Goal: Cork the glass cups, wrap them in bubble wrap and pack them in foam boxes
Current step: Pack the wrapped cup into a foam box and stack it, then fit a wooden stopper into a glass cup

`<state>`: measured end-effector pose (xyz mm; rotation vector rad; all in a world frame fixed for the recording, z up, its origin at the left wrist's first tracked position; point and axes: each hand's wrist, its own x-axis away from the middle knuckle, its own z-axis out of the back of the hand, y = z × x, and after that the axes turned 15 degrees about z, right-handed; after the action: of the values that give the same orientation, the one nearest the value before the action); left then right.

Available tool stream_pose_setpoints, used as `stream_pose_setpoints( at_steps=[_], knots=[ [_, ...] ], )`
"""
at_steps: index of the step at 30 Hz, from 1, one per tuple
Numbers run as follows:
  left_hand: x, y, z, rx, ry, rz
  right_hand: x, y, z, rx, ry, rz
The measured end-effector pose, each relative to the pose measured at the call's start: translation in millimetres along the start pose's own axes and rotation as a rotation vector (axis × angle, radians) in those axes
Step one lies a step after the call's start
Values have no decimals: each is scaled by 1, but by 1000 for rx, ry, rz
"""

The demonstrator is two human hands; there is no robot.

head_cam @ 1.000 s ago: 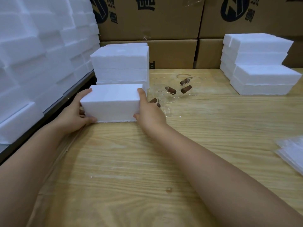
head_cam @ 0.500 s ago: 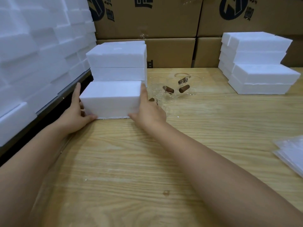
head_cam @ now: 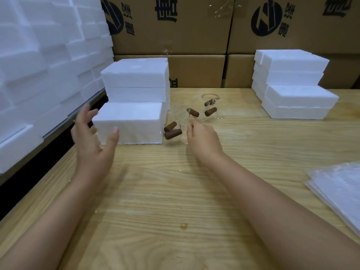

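Left of centre, the foam box lies just beside the spread fingers of the left hand, while the right hand curls its fingers against a faint, see-through glass cup, whether gripping it one cannot tell.

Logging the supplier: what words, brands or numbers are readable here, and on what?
Upper left carton: round dark logo and characters, upside down, cropped; unreadable.
Upper right carton: the same print; unreadable.
Lower carton: a dark printed fragment; unreadable.
Foam boxes: no print shown.

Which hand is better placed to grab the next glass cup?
Right. The right hand is beside the nearest glass cup and corks; the left hand is across at the foam box.
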<state>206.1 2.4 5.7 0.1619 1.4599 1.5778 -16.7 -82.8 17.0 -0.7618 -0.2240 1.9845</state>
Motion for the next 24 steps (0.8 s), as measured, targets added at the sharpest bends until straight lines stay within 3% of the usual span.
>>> stream_pose_setpoints(
  at_steps=[2, 5, 9, 12, 14, 17, 21, 24],
  knots=[
    [10, 18, -11, -39, -25, -116, 3, 6, 6, -52, 15, 12],
    [28, 38, -34, 20, -147, -125, 13, 14, 18, -121, 74, 33],
    [48, 60, -67, 174, -524, 65, 26, 25, 49, -236, 175, 117],
    [55, 72, -92, 195, -837, 224, 33, 31, 71, -310, 127, 223],
    [59, 75, -107, 186, -960, 279, 36, 36, 81, -346, 87, 260],
    [67, 74, -121, 204, -923, 311, 40, 47, 88, -395, 25, 258],
    [75, 70, -131, 263, -758, 336, 52, 55, 92, -680, -51, 160],
    [75, 69, -134, 331, -623, 373, 67, 57, 83, -852, 48, 6]
  ],
)
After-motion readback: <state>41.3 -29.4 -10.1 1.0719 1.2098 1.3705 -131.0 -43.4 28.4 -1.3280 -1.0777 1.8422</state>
